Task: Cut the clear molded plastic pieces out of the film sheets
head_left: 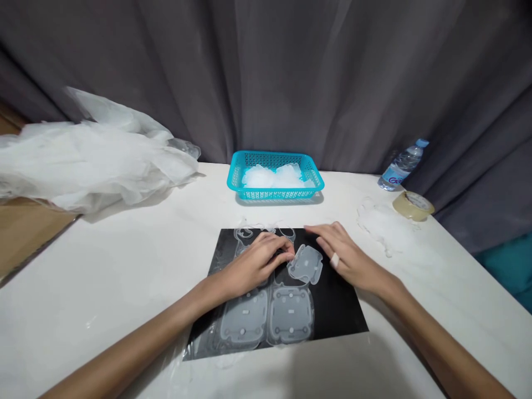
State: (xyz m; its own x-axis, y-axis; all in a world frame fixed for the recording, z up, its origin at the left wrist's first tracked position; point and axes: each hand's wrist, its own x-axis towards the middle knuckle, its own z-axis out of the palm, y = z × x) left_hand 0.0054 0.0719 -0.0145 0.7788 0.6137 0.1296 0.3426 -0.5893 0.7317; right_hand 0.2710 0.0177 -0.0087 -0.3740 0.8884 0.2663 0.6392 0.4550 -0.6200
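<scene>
One wide grey curtain point(286, 72) hangs behind a white table point(137, 260). Crumpled white plastic point(100, 160) lies at the left, partly over brown cardboard point(29, 227). A black sheet point(338, 307) lies in the middle, with clear film and two rounded clear shapes point(291, 316) side by side on its near part. Beyond it, a blue basket point(280, 193) holds whitish clear pieces point(270, 177). The left hand point(264, 257) reaches over the sheet, thumb and forefinger tips together at the left edge of a loose clear piece point(308, 263); whether they grip it, I cannot tell. The right hand point(351, 260), fingers extended and unclosed, is just right of that piece. Farther right stand a bottle point(402, 167) and, smaller, a tape roll point(413, 206).
</scene>
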